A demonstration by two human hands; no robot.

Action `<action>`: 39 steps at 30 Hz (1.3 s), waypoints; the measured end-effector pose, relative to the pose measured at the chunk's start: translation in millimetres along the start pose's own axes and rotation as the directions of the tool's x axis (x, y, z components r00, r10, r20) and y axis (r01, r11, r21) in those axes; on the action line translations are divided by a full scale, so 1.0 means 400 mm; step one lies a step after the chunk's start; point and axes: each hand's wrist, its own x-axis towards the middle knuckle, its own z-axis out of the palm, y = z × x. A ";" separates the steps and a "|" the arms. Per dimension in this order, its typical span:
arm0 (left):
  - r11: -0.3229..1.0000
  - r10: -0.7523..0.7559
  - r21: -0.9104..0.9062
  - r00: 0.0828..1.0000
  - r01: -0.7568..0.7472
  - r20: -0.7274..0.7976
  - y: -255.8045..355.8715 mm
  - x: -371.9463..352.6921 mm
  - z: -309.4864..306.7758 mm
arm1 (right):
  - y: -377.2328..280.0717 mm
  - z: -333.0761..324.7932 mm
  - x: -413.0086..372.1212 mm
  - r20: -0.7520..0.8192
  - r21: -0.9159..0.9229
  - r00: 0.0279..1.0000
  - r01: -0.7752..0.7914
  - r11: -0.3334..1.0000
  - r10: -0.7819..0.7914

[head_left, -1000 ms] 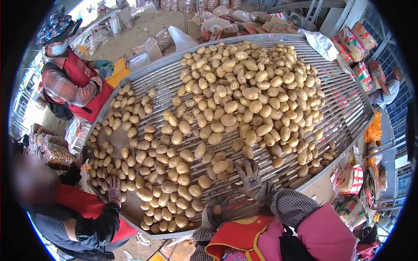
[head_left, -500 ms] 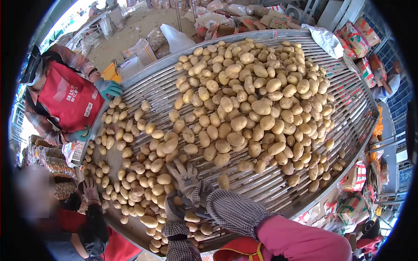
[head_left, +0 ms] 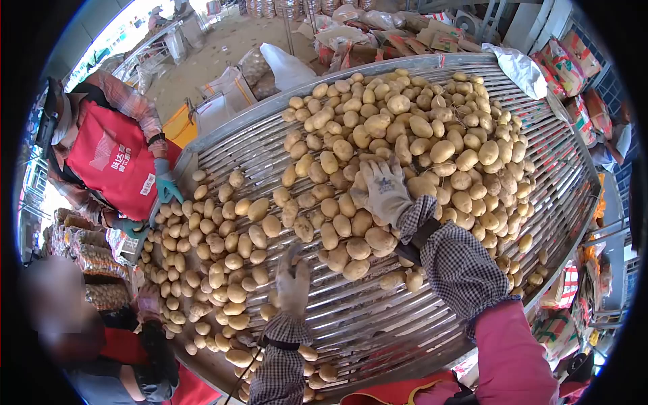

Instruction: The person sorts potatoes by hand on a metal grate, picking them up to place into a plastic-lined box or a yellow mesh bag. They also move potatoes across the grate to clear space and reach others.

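My right hand (head_left: 386, 192), in a whitish glove, lies with its fingers stretched over the large potato pile (head_left: 439, 152) and touches the potatoes under it. Its palm side is hidden. My left hand (head_left: 293, 287), gloved too, is over the bare slats just right of the smaller spread of potatoes (head_left: 216, 277). Its fingers point away from me and look extended, with nothing seen in them. Both forearms wear checked sleeve covers. Beneath everything is a slatted metal sorting table (head_left: 378, 324) with a raised rim.
A co-worker in a red apron (head_left: 111, 158) stands at the left rim, teal-gloved hand (head_left: 167, 182) by the potatoes. Another person's gloved hand (head_left: 150, 302) is at the lower left. White sacks (head_left: 283, 67) and cartons lie beyond the far rim; filled bags (head_left: 101, 260) are stacked left.
My right hand has moved away from me and right, onto the large pile. My left hand has shifted slightly right and forward. Potatoes near my hands have moved, baring more slats. The view has shifted.
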 end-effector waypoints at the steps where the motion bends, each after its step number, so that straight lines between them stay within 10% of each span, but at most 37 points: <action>1: 0.994 0.090 0.057 0.994 -0.093 0.063 0.051 0.026 0.046 | 0.015 0.005 0.018 0.195 -0.016 0.980 -0.045 0.999 0.047; 4: 0.734 0.505 0.449 0.852 -0.509 0.140 0.079 0.183 0.181 | 0.025 0.025 0.092 0.444 -0.038 0.894 -0.056 0.998 0.067; 6: 0.638 0.030 0.713 0.935 -0.290 0.353 0.208 0.209 0.210 | 0.039 0.065 0.113 0.500 0.037 0.866 -0.048 0.998 0.023; 15: 0.365 -0.027 0.873 0.934 -0.324 0.357 0.138 0.209 0.165 | -0.064 -0.005 -0.018 0.517 0.165 0.854 -0.172 0.971 0.064; 17: 0.244 -0.029 0.911 0.936 -0.333 0.350 0.104 0.175 0.133 | -0.088 -0.021 -0.104 0.490 0.499 0.867 -0.369 0.784 0.096; 19: 0.207 0.179 0.909 0.927 -0.362 0.329 0.015 0.131 0.123 | -0.157 -0.062 -0.143 0.734 0.531 0.672 -0.655 0.538 0.095; 20: 0.531 -0.129 0.847 0.987 -0.017 0.101 0.067 0.083 0.114 | -0.194 -0.067 -0.187 0.676 0.527 0.727 -0.590 0.611 0.118; 25: 0.379 0.323 0.846 0.910 -0.375 0.259 -0.151 -0.056 -0.022 | -0.370 -0.159 -0.373 0.585 0.333 0.811 -0.210 0.919 -0.027; 27: 0.458 0.094 0.856 0.971 -0.238 0.220 -0.069 -0.155 -0.064 | -0.459 -0.151 -0.495 0.298 0.311 0.953 -0.040 0.949 -0.057; 33: 0.753 0.296 0.626 0.954 -0.205 -0.043 -0.319 -0.297 -0.172 | -0.413 -0.212 -0.698 0.380 0.608 0.774 0.203 0.767 -0.506; 37: 0.974 0.204 0.150 0.940 -0.167 -0.274 -0.377 -0.421 -0.201 | -0.211 -0.283 -0.609 0.298 0.237 0.951 0.015 0.971 -0.087; 39: 0.941 -0.123 -0.339 0.946 0.015 -0.300 -0.357 -0.479 -0.170 | -0.111 -0.248 -0.563 0.289 0.286 0.928 -0.319 0.904 0.236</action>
